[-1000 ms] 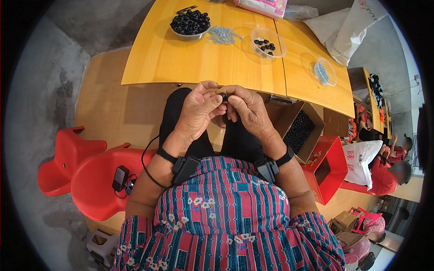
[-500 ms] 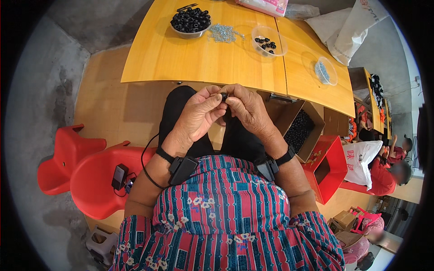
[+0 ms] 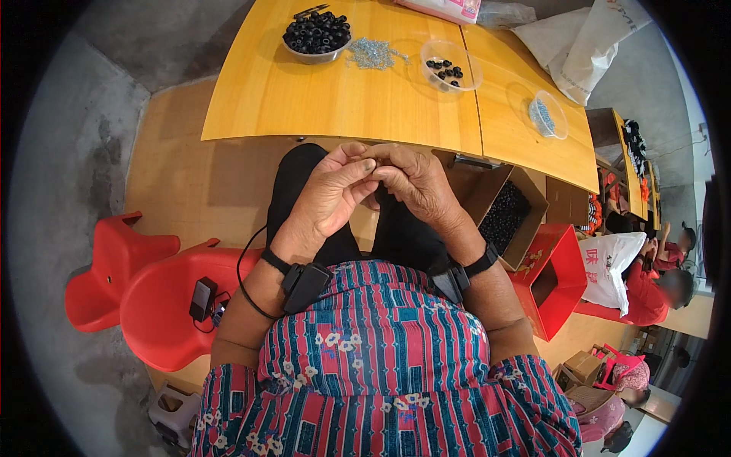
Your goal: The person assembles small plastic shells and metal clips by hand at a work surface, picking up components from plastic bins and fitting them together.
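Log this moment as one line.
left hand, right hand: fingertips together; grip contents: hidden by fingers; on table: bowl of black pieces, clear tub

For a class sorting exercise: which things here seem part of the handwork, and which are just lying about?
Probably in use:
bowl of black pieces
heap of pale-blue bits
clear tub with black pieces

Probably just lying about:
red chairs
pink-and-white package
white sack
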### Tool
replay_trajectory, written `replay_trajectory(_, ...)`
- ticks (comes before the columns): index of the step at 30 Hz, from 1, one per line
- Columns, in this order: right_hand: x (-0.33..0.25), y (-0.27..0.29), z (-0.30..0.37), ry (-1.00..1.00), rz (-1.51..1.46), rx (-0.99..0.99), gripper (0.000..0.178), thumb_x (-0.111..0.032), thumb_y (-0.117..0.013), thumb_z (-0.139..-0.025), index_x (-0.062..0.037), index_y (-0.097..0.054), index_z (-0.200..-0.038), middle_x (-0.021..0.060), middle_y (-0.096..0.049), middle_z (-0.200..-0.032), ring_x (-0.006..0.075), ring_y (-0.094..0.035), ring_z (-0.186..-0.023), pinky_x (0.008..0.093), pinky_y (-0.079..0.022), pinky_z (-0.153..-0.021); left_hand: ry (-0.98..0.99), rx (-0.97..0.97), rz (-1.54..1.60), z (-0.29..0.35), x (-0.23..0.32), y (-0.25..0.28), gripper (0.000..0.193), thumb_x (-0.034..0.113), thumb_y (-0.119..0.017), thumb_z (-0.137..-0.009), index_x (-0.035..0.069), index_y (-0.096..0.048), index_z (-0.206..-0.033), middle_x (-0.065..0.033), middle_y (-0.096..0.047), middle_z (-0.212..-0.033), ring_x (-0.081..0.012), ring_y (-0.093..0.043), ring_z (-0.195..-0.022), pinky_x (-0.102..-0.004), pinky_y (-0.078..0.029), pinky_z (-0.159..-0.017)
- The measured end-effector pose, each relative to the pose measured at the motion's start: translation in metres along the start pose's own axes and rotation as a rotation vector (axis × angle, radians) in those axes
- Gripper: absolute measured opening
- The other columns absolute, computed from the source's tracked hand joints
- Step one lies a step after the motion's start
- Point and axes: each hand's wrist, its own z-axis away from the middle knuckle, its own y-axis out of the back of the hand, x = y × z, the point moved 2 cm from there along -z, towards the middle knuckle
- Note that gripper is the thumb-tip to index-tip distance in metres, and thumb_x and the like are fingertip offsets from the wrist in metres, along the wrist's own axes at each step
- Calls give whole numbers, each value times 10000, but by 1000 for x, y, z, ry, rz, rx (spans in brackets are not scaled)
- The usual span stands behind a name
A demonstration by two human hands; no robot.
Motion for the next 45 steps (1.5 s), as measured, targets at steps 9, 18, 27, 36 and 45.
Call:
replay_trajectory(9,-1,0,0,71,-59,40,287,-230,-595,-880,-63,-602,-1113,67,-646,-831,161,-608,-705,260,-479,-643,-54,-1,2,2,2,-6,188,51,-636,-842,72,-561,-1013,-61,-630,-890,-135,-642,-759,-235,-559,-676)
replay_trajectory(18,0,-10,5,63,-414,317,88,-43,-633,-840,-28,-654,-924,7,-591,-699,23,-484,-509,165,-375,-449,-32,-122,38,2,3,-15,108,82,-649,-840,94,-565,-909,-27,-629,-849,-99,-620,-709,-208,-540,-602)
replay_trajectory(27,-10,-12,6,143,-126,472,79,-3,-674,-773,-19,-676,-850,40,-608,-698,72,-575,-553,194,-449,-484,-50,-79,67,5,2,-17,87,130,-609,-877,75,-557,-921,-38,-619,-840,-115,-634,-728,-277,-557,-533)
replay_trajectory(36,-6,-13,6,138,-67,456,168,13,-676,-760,-27,-682,-923,49,-635,-746,96,-604,-641,196,-490,-579,-78,-5,36,4,4,-15,77,90,-554,-901,49,-549,-966,-76,-625,-869,-174,-650,-777,-276,-567,-614)
replay_trajectory(45,6,-11,5,-95,-710,357,151,62,-610,-813,50,-637,-961,68,-641,-747,92,-589,-634,195,-498,-598,-97,-63,-4,2,5,-9,76,44,-559,-890,53,-569,-965,-84,-643,-889,-140,-651,-786,-214,-549,-721)
